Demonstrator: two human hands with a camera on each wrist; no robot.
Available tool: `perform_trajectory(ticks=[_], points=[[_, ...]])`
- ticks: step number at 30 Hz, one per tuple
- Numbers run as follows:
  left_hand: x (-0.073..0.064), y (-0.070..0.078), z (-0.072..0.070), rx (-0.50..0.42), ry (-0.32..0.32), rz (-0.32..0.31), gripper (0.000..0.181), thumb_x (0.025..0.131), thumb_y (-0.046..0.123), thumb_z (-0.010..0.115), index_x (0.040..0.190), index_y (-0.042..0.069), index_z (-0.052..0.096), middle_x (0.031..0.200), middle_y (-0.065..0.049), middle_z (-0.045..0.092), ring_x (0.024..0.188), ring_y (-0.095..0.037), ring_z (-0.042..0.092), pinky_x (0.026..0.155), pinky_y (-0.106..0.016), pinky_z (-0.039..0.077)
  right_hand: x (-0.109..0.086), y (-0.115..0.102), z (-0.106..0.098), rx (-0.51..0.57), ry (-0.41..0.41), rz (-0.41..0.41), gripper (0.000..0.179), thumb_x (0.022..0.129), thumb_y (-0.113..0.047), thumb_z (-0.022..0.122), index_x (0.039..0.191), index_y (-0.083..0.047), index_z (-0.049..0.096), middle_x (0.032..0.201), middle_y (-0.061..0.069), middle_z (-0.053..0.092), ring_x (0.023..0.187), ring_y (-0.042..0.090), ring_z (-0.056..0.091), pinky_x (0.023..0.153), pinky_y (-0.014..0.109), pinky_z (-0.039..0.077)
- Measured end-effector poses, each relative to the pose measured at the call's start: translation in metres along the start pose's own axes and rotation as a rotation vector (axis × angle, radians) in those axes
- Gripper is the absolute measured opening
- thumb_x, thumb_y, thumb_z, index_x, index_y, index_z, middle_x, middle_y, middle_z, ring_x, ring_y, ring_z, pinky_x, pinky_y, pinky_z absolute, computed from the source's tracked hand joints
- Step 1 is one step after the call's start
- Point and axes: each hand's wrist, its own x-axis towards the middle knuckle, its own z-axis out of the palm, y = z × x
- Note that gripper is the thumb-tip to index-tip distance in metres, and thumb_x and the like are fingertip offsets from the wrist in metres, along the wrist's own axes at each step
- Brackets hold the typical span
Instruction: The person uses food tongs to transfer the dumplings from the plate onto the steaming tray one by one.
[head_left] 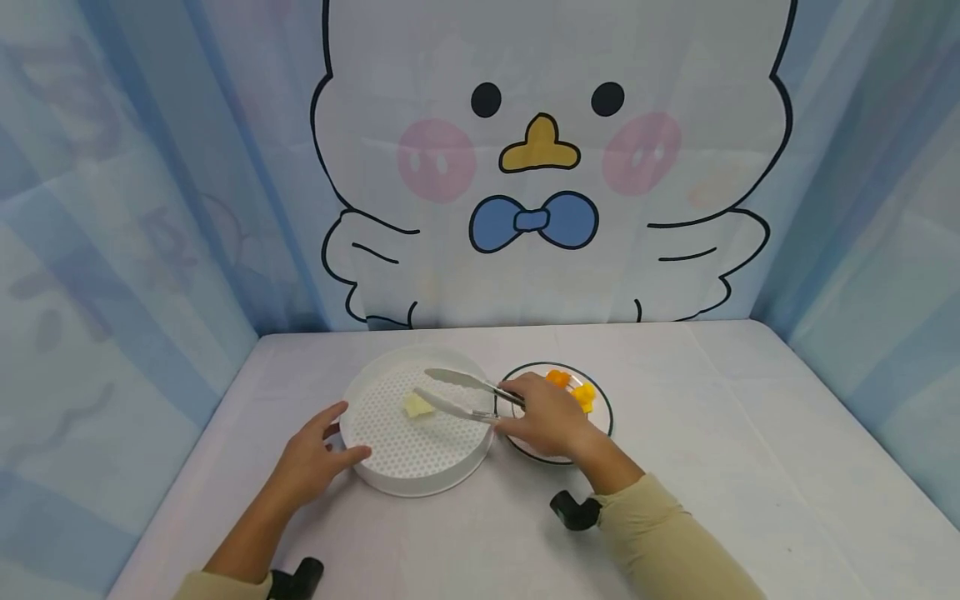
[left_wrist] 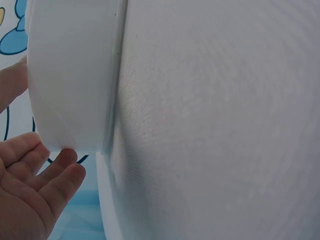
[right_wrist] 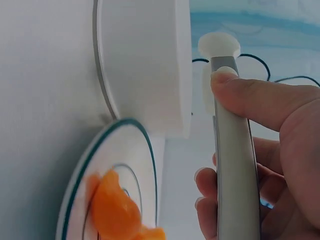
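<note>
My right hand (head_left: pixel 551 421) grips a pair of tongs (head_left: pixel 461 380), their two white-tipped arms apart. They reach leftward over a round white tray with a dotted base (head_left: pixel 390 442). A pale yellow piece (head_left: pixel 417 407) lies on that tray, the nearer tong arm overlapping its edge in the head view. The right wrist view shows the thumb pressed along the tongs' handle (right_wrist: pixel 233 165), with fingers behind it. My left hand (head_left: pixel 313 457) rests at the tray's left rim, thumb and fingers spread along it. Its fingertips (left_wrist: pixel 65 157) meet the tray's side wall in the left wrist view.
Under my right hand and forearm stands a white plate with a dark green rim (head_left: pixel 609 417), partly covered. It bears orange pieces (head_left: pixel 557 377) and yellow pieces (head_left: pixel 584 395). A white cloth covers the table (head_left: pixel 750 467); printed curtains (head_left: pixel 150 208) rise behind and at both sides.
</note>
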Motion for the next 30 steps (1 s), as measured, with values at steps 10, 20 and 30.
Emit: perform_trajectory(ticks=[10, 20, 30], points=[[-0.003, 0.002, 0.0, 0.004, 0.004, -0.015, 0.088, 0.087, 0.035, 0.073, 0.154, 0.007, 0.024, 0.154, -0.028, 0.03, 0.134, -0.051, 0.04, 0.101, -0.057, 0.046, -0.02, 0.031, -0.025, -0.033, 0.061, 0.019, 0.059, 0.082, -0.037, 0.075, 0.133, -0.011, 0.06, 0.128, 0.008, 0.062, 0.108, 0.025, 0.06, 0.091, 0.047, 0.051], [-0.001, -0.001, 0.002, -0.004, 0.007, -0.014, 0.088, 0.087, 0.033, 0.073, 0.154, 0.007, 0.024, 0.155, -0.027, 0.029, 0.135, -0.05, 0.04, 0.102, -0.056, 0.046, -0.047, 0.061, -0.046, -0.088, 0.093, 0.081, 0.06, 0.085, -0.038, 0.073, 0.135, -0.007, 0.058, 0.131, 0.016, 0.06, 0.113, 0.035, 0.06, 0.093, 0.055, 0.052], [-0.002, 0.001, 0.0, 0.018, 0.007, 0.005, 0.088, 0.087, 0.036, 0.072, 0.154, 0.007, 0.024, 0.154, -0.028, 0.031, 0.134, -0.05, 0.041, 0.101, -0.057, 0.047, -0.073, 0.09, -0.049, -0.121, 0.111, 0.141, 0.059, 0.084, -0.036, 0.073, 0.133, -0.005, 0.059, 0.127, 0.018, 0.062, 0.111, 0.037, 0.06, 0.09, 0.056, 0.052]])
